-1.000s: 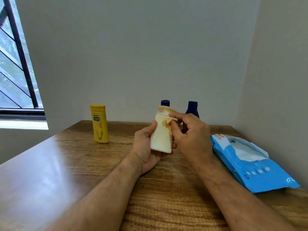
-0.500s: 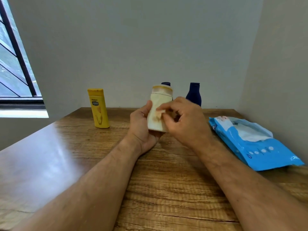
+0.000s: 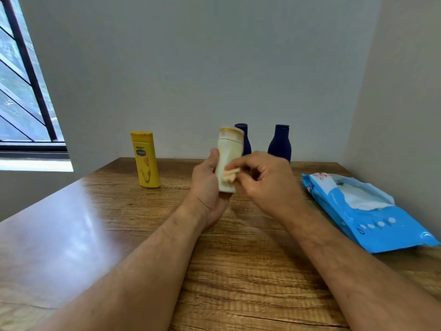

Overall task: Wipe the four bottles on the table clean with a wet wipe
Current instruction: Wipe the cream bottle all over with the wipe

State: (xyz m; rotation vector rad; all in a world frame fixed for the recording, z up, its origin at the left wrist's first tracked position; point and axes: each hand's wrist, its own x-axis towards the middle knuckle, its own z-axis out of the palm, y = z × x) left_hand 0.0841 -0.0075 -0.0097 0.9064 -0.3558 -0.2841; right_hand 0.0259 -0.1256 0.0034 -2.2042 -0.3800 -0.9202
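Above the table (image 3: 119,235) centre, the left hand (image 3: 206,187) grasps the cream bottle (image 3: 228,161) nearly upright, cap up and tilted slightly right, while the right hand (image 3: 269,185) pinches the wet wipe (image 3: 230,175) against its side.

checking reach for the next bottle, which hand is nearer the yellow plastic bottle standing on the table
Left. The left hand, gripping the cream bottle, sits just right of the yellow plastic bottle and nearer the camera. The right hand, pinching the stained wipe, is further right, beyond the cream bottle.
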